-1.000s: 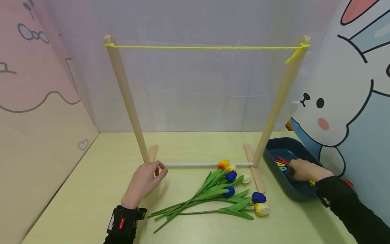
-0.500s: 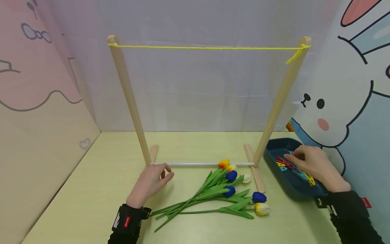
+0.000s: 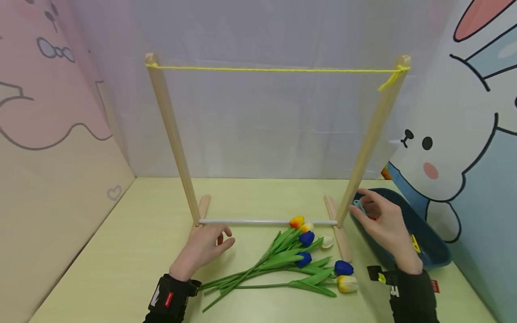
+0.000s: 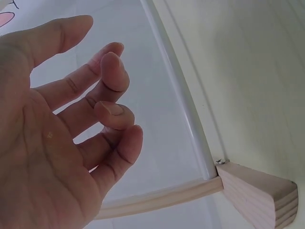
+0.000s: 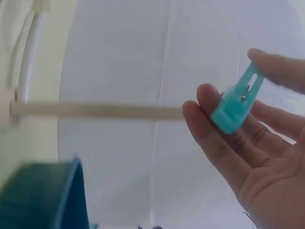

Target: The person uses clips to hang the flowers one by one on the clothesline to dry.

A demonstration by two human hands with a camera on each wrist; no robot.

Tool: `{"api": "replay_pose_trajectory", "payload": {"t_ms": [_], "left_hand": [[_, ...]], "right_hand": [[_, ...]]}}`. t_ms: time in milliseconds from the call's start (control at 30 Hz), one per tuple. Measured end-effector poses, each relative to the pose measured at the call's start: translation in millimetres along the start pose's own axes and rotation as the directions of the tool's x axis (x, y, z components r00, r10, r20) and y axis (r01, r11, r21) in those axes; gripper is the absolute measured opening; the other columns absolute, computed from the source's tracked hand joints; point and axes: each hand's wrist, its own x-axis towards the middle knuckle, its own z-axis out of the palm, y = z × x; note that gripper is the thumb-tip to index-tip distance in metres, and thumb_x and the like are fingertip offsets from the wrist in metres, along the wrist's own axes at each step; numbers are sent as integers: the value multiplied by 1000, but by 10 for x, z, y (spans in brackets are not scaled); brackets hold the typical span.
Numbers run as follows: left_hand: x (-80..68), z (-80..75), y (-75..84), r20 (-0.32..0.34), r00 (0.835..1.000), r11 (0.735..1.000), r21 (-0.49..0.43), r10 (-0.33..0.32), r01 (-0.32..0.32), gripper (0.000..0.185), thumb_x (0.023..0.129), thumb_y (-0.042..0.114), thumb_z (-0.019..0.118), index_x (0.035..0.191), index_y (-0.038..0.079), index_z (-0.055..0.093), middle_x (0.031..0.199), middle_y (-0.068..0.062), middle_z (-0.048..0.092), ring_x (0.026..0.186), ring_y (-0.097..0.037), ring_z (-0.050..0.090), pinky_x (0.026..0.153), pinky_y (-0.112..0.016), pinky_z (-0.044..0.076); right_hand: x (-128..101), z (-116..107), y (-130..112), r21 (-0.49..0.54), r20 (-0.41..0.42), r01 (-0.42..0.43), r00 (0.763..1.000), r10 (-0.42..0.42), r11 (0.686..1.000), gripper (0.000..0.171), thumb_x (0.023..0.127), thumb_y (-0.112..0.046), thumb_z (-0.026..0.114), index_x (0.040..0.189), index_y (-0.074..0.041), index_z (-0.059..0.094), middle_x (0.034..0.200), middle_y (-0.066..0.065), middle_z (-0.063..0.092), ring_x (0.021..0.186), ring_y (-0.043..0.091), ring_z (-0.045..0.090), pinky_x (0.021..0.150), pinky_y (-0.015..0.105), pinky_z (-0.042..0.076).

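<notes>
My right hand (image 3: 385,224) holds a turquoise clothespin (image 5: 239,100) between thumb and fingers, above the near left rim of the dark blue tray (image 3: 438,260). In the right wrist view the pin's spring shows. My left hand (image 3: 203,246) hovers with loosely curled fingers near the foot of the left wooden post (image 3: 171,130), and its palm holds nothing in the left wrist view. Several artificial tulips (image 3: 278,260) with green stems and blue, white and orange-yellow heads lie on the table between the hands.
A yellow string (image 3: 266,69) spans the tops of the left post and the right wooden post (image 3: 373,139). A white rod (image 3: 246,222) joins the posts low down. A yellow clothespin (image 3: 414,243) shows inside the tray.
My right hand has risen from the tray and moved left, now with the turquoise clothespin in it. The left hand has shifted slightly right and down in view.
</notes>
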Motion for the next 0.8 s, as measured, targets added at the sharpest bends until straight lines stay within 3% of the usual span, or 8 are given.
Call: {"api": "replay_pose_trajectory", "payload": {"t_ms": [267, 533, 700, 800], "left_hand": [[-26, 113, 132, 132, 986, 992, -88, 97, -86, 20, 98, 26, 67, 104, 7, 70, 69, 6, 56, 59, -3, 41, 57, -20, 36], [-54, 267, 290, 276, 955, 987, -146, 106, -67, 25, 99, 33, 64, 107, 10, 70, 71, 8, 54, 60, -3, 44, 59, -21, 38], [-36, 317, 327, 307, 947, 989, -138, 91, -50, 21, 98, 33, 65, 104, 14, 71, 70, 10, 55, 60, -2, 46, 60, -20, 40], [-20, 320, 342, 315, 945, 990, -135, 89, -48, 19, 97, 33, 67, 101, 15, 71, 71, 9, 57, 61, -2, 48, 60, -21, 41]], "right_hand": [[32, 297, -49, 165, 18, 33, 999, -37, 986, 26, 88, 10, 69, 114, 5, 67, 97, 16, 63, 86, -13, 52, 76, -1, 44], [-3, 360, -32, 202, -11, -9, 1000, 12, 979, 23, 97, 5, 60, 120, 7, 64, 100, 24, 70, 86, -17, 51, 70, 4, 40], [45, 363, -32, 223, -23, -71, 997, 78, 972, 27, 104, -2, 50, 126, 8, 62, 98, 25, 68, 70, -6, 47, 59, 17, 35], [76, 365, -21, 222, -43, -93, 994, 105, 970, 28, 106, -7, 47, 124, 8, 63, 94, 14, 68, 60, 0, 40, 55, 23, 31]]}}
